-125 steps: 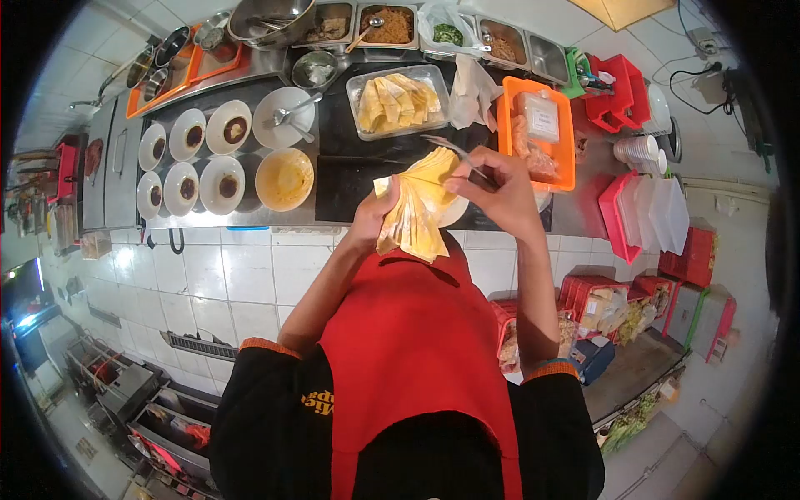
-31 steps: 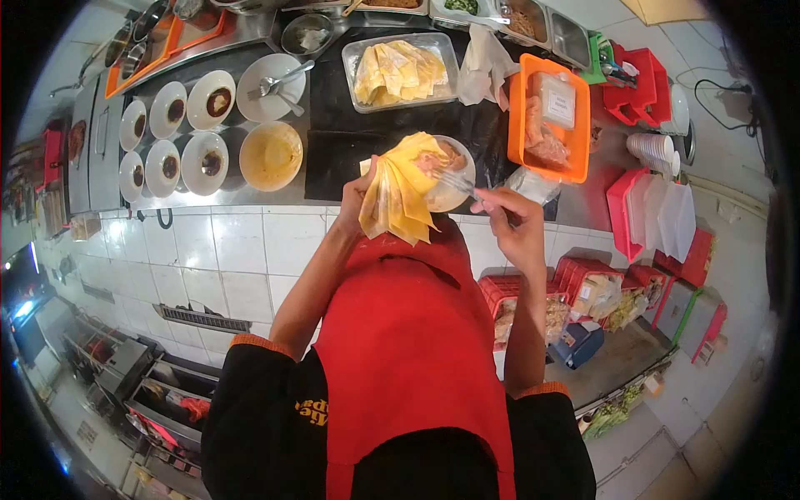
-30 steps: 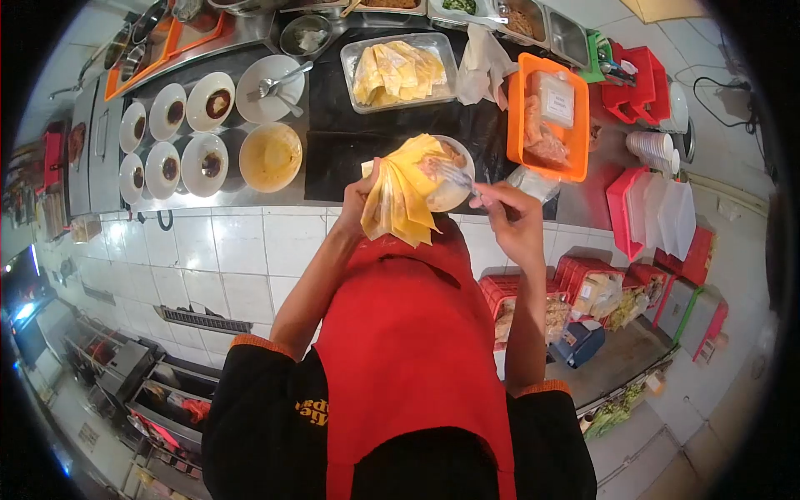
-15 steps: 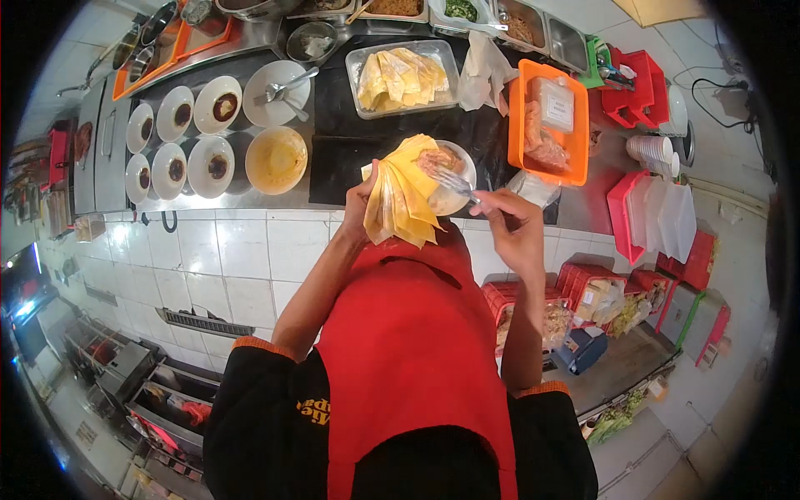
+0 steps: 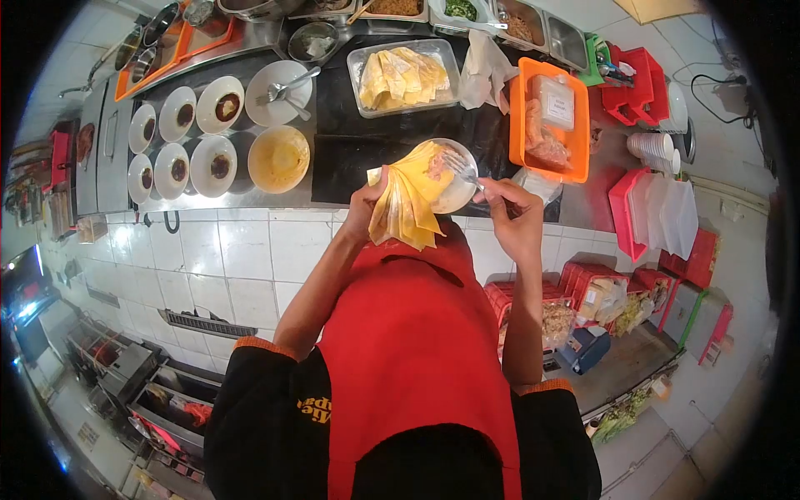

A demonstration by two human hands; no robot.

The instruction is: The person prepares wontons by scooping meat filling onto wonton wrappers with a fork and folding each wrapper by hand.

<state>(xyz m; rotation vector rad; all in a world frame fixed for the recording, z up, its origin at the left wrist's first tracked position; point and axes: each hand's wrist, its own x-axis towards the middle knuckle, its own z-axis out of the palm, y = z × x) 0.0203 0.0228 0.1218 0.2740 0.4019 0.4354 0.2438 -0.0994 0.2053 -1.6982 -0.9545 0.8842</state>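
My left hand is closed around a fanned stack of yellow dough wrappers. A smear of pinkish minced filling lies on the top wrapper, near its upper right edge. In my right hand is a metal fork, its tines pointing left beside the filling. Behind the wrappers and fork sits a pale round bowl, partly covered by the wrappers. Beyond it, a clear tray holds folded yellow wrappers.
Several white bowls with dark sauce stand at the left. A yellow-stained bowl and a bowl with cutlery are nearer. At right are an orange bin with raw meat and a clear bag, and a pink basket.
The fork has shifted slightly right, off the filling. Less filling shows, spread flatter on the top wrapper. The wrapper stack has moved slightly right, and more of the bowl behind is visible.
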